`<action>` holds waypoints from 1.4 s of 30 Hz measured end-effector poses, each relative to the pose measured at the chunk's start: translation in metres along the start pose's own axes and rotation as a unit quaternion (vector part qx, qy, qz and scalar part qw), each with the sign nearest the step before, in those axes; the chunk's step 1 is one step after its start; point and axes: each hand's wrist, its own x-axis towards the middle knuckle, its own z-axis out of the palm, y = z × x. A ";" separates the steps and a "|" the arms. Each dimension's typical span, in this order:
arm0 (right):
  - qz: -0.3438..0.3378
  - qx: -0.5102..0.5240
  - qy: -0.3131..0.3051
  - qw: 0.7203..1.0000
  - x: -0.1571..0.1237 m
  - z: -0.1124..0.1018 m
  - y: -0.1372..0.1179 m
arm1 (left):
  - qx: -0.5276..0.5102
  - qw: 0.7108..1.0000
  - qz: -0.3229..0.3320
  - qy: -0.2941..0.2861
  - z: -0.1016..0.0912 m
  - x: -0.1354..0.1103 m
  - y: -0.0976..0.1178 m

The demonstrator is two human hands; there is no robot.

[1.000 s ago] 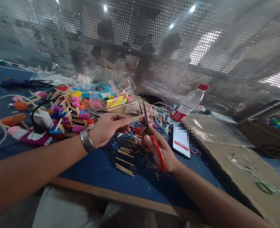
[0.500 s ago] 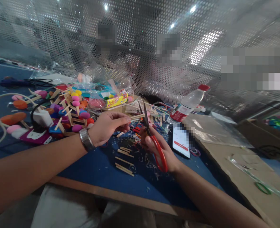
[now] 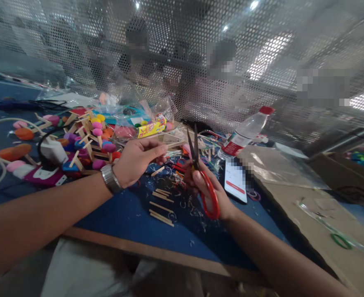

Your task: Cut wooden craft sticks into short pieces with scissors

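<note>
Scissors (image 3: 195,150) swung upright, blades parted; left fingers (image 3: 156,151) pinch stick (image 3: 175,144).

left hand (image 3: 137,163) centre frame pinching thin wooden stick (image 3: 173,145) | right hand (image 3: 205,189) gripping red-handled scissors (image 3: 202,175), blades up just right of stick tip | cut sticks (image 3: 160,206) on blue mat (image 3: 123,218) below | water bottle (image 3: 245,133) right of centre

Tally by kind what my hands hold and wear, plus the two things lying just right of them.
scissors: 1, in right hand
wooden stick: 1, in left hand
wristwatch: 1
water bottle: 1
phone: 1
Total: 5
</note>
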 end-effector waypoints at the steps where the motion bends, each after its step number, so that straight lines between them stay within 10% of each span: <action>1: 0.002 0.015 0.004 1.000 0.001 0.001 -0.001 | 0.038 0.999 0.035 0.001 -0.001 -0.001 0.000; 12: -0.003 0.110 0.098 0.989 0.003 0.003 -0.006 | 0.297 0.921 0.231 -0.102 0.002 -0.010 0.004; 32: -0.050 0.059 0.151 0.986 0.006 0.001 -0.007 | 0.326 0.927 0.137 -0.129 -0.002 -0.011 0.001; 38: -0.090 0.067 0.212 0.971 0.011 -0.005 -0.004 | 0.309 0.840 0.131 -0.426 -0.004 -0.012 0.003; 42: -0.085 0.069 0.196 0.974 0.012 -0.004 -0.002 | 0.285 0.817 0.118 -0.486 -0.002 -0.013 -0.001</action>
